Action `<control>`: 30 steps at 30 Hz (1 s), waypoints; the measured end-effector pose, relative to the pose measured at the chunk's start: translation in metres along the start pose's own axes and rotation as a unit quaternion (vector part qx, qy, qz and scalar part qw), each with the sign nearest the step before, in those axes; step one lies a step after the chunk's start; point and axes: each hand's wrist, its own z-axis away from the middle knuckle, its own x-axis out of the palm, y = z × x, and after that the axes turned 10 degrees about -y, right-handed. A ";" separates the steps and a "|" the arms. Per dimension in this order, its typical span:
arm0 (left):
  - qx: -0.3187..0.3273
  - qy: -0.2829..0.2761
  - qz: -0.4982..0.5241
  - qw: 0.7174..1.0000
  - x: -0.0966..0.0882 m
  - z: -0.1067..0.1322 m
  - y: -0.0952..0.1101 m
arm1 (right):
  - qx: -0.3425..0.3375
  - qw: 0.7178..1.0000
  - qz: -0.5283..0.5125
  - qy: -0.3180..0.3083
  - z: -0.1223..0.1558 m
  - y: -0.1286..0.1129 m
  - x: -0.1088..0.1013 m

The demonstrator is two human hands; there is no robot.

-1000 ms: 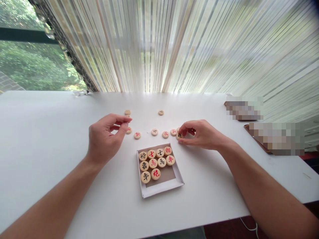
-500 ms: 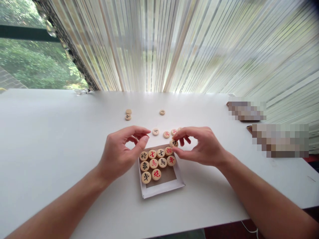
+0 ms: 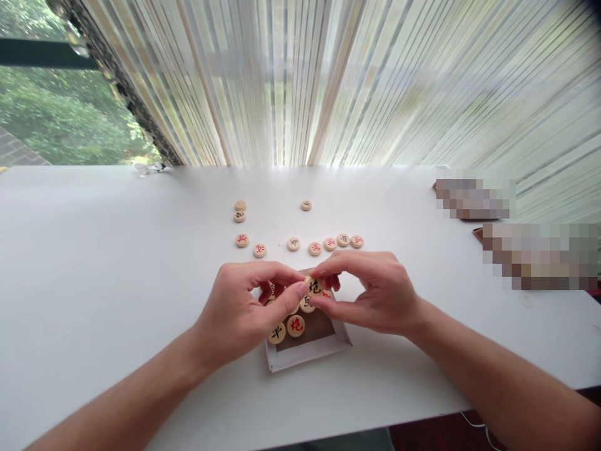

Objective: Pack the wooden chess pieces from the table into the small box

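Observation:
A round wooden Chinese chess piece with a black character [image 3: 314, 286] is held over the shallow cardboard box, pinched between the fingertips of both hands. My right hand [image 3: 378, 291] grips its right side with thumb and forefinger. The thumb and forefinger of my left hand [image 3: 248, 300] close on its left edge. Below, the box [image 3: 310, 356] contains several pieces lying face up, among them a red-character piece [image 3: 296, 326] and a black-character piece [image 3: 277, 332] in the nearest row. My fingers cover most of the farther rows.
Beyond the box, a loose line of pieces, including a red one [image 3: 260, 250], lies on the white table [image 3: 117, 250]. Two more [image 3: 240, 216] sit close together farther back, with a single piece [image 3: 306, 205] to their right. Blurred-out objects [image 3: 539, 257] stand at the right by the curtain.
My right hand has brought the black-character piece left and nearer, from the box's far right corner to above its middle. My left hand has moved right and now grips the piece too.

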 end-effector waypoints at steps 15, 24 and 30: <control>-0.019 0.026 0.024 0.999 0.001 0.001 0.000 | 0.190 0.921 -0.338 0.037 0.000 -0.011 0.010; -0.011 0.032 0.051 0.998 0.003 0.001 0.001 | 0.171 0.925 -0.334 0.055 -0.003 -0.012 0.010; -0.018 0.039 0.056 0.997 0.003 0.000 0.003 | 0.139 0.939 -0.308 0.062 -0.006 -0.011 0.010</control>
